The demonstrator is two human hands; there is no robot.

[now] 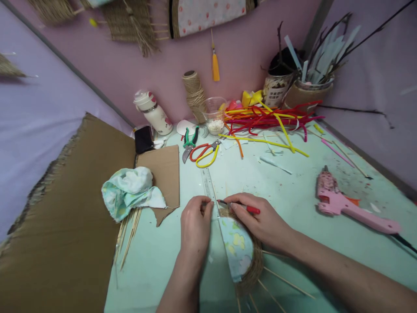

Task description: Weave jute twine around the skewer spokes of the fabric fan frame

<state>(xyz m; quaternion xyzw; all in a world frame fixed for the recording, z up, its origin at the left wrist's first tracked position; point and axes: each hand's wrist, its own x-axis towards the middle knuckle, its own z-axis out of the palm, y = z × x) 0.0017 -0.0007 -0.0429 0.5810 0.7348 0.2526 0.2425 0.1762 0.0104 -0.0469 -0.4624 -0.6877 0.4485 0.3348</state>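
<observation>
Through the head camera I see my left hand [196,221] at the lower centre of the frame, fingers curled and thumb drawn in beside a clear ruler [207,182]; the ruler's near end is hard to follow there, and I cannot tell whether those fingertips pinch it or only press it. My right hand [257,217], just right of centre, is closed round a slim red pen-like tool [253,209], its dark tip beside a thin pale stick [214,189] near the ruler; the fingers cover the middle of the barrel, so I can't be sure of its kind. Below and partly under that hand, the half-round panel [237,248] lies at lower centre: soft printed cotton with yellow blooms, straight along its left side, its curve bound in coarse brown twine [252,274]. Thin wooden spokes [288,281] fan from the twine, some cut off by the bottom edge. At left, torn corrugated cardboard [74,208] runs out of frame, and crumpled floral cloth [130,191] hides the upper ends of some bamboo sticks [130,237] on the pale green bench [156,269].
</observation>
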